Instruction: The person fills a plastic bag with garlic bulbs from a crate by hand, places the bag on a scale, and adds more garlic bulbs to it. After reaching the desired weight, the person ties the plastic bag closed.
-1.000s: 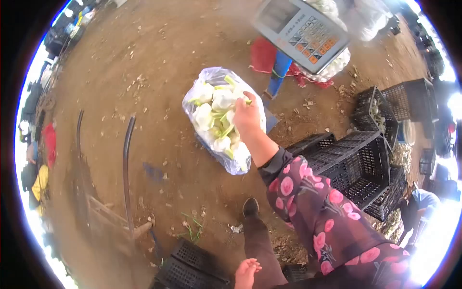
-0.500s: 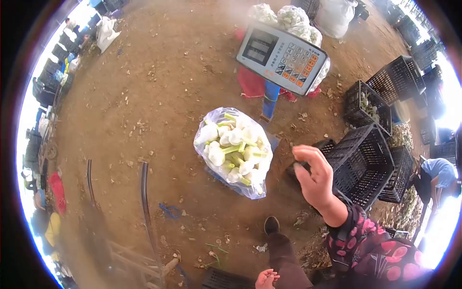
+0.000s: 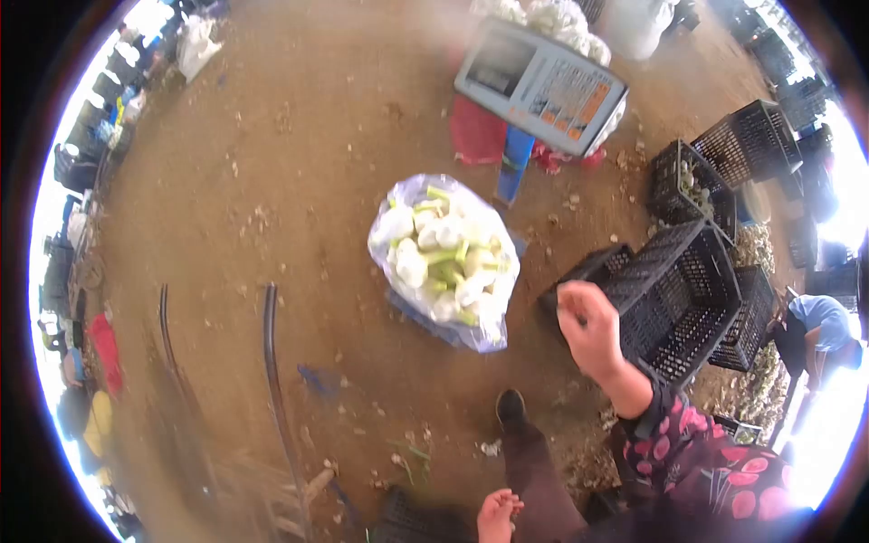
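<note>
A clear plastic bag of white garlic bulbs [image 3: 444, 258] with green stem stubs rests on the scale's platform [image 3: 421, 314], which is mostly covered by it. Behind stands the scale's display and keypad [image 3: 541, 86] on a blue post. To the right of the bag, apart from it, my right hand [image 3: 593, 335] is raised, its fingers curled toward the thumb; nothing shows in them. Low in the view, beside my trouser leg, my left hand [image 3: 498, 514] has its fingers bent in. Whatever it may hold is too small to make out.
Black plastic crates [image 3: 674, 299] stand close on my right, one farther crate [image 3: 692, 190] holding some bulbs. White filled bags [image 3: 557, 18] sit behind the scale. Dark curved bars [image 3: 272, 362] rise at left. Another person [image 3: 824, 326] bends over at far right.
My right hand's fingers have curled in closer to the thumb. My left hand shows more and sits slightly higher in view. The bag and scale appear shifted up as the camera tilts.
</note>
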`<state>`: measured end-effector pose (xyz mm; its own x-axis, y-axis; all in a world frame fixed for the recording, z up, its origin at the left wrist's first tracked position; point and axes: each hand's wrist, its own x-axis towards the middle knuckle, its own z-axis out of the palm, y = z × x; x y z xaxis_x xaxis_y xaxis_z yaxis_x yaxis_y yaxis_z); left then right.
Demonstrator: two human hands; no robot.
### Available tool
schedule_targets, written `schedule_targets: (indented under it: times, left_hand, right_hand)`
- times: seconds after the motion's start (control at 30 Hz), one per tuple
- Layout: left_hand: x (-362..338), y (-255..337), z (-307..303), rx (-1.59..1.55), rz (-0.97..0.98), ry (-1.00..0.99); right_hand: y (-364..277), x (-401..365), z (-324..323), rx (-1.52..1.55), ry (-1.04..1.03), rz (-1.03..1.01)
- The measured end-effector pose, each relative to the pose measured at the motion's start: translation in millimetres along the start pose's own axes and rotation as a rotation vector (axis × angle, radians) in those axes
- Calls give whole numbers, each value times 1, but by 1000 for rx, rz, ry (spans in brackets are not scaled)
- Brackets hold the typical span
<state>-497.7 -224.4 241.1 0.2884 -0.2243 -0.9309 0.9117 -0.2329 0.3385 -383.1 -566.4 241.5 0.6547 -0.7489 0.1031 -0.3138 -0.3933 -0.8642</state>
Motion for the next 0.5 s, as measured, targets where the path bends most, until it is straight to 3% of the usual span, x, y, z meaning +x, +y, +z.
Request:
schedule_targets:
  times: [0.1,0.17,0.3,0.37,0.5]
  left_hand:
    - [8,-8,-7,-105,52,-65]
    - [14,-17,-13,-107,50,-64]
    - [22,-27,-17,-88,30,-34]
    - [23,-34,-18,-143,14,-19]
    - [25,-29,-23,-164,29,-3]
  right_hand:
    - [-12,40,27,-24,27,-57]
    - [-6,65,51,-147,-142,-51]
    - [-15,92,90,-215,-220,-37]
    - [-23,97,93,-273,-189,-182]
    - [-26,82,93,-436,-418,-38]
